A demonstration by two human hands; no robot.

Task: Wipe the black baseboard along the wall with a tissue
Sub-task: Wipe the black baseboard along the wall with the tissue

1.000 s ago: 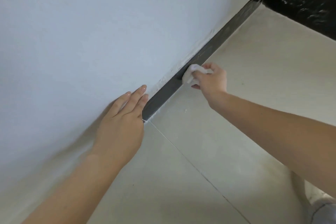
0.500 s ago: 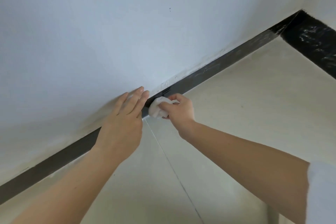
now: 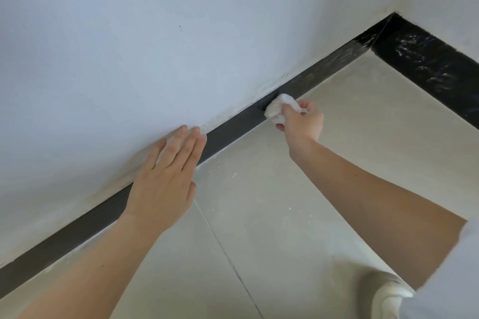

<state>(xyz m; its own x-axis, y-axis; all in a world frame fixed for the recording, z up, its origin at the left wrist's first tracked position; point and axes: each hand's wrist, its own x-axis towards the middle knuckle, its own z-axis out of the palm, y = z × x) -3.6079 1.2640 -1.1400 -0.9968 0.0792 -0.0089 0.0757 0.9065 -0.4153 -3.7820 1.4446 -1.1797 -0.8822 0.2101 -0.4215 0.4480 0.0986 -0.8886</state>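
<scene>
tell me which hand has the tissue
The right hand: it grips the crumpled white tissue against the black baseboard, while the left hand rests flat, fingers straight, against the wall and holds nothing.

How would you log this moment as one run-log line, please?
phase: wipe | right hand: grips tissue against black baseboard | left hand: flat against wall | floor: white specks near baseboard

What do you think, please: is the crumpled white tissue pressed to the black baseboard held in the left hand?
No: the head view shows the right hand gripping the crumpled white tissue against the black baseboard.
</scene>
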